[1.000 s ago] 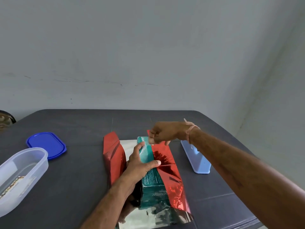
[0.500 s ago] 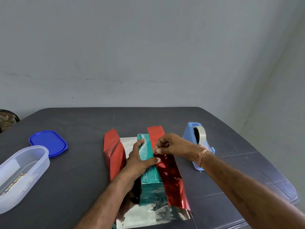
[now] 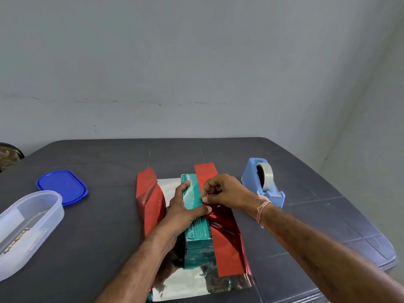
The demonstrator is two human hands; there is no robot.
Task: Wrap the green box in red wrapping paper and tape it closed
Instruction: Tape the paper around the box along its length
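Note:
The green box [image 3: 197,231] lies lengthwise on the silver inner face of the red wrapping paper [image 3: 227,241], near the table's front middle. The paper's right flap is folded up against the box's right side; its left flap [image 3: 149,197] stands up loosely. My left hand [image 3: 185,209] grips the box from the left, thumb across the top onto the right flap's edge. My right hand [image 3: 220,191] pinches at that edge on top of the box, fingers curled; a piece of clear tape there is too faint to make out. A blue tape dispenser [image 3: 263,182] stands right of the box.
A blue lid [image 3: 62,185] lies at the left on the dark table [image 3: 105,226]. A clear plastic container [image 3: 24,228] sits at the near left edge. The table's right edge runs close behind the dispenser; a grey wall rises behind.
My right hand came back from the tape dispenser to the top of the box and now pinches at the right flap's edge. My left hand stayed on the box.

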